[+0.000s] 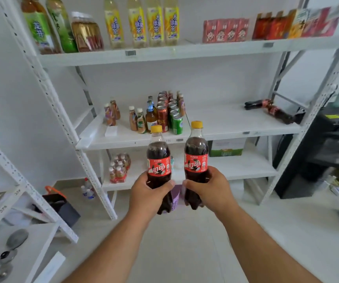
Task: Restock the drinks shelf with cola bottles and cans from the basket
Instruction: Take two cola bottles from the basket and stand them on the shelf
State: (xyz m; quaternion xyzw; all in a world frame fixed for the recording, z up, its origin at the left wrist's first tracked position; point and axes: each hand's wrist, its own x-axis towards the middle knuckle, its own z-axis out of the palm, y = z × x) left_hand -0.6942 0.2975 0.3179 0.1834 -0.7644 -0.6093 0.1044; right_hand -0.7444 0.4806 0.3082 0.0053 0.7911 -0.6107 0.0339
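Note:
I hold two upright cola bottles with yellow caps and red labels in front of the white shelf unit. My left hand [148, 193] grips the left cola bottle [158, 158] around its lower half. My right hand [209, 190] grips the right cola bottle [196, 156] the same way. Both bottles hang in the air just below the front edge of the middle shelf [225, 121]. Two more cola bottles [270, 109] lie on their sides at that shelf's far right. A purple basket [176, 198] shows partly between and behind my hands, on the floor.
Rows of cans [169, 111] and small bottles [140, 121] stand at the middle shelf's left centre. The top shelf [185, 51] carries tea bottles and red cartons. A bottle pack [119, 168] and a green box [226, 149] sit on the lower shelf. A dark bag [62, 207] lies at the left.

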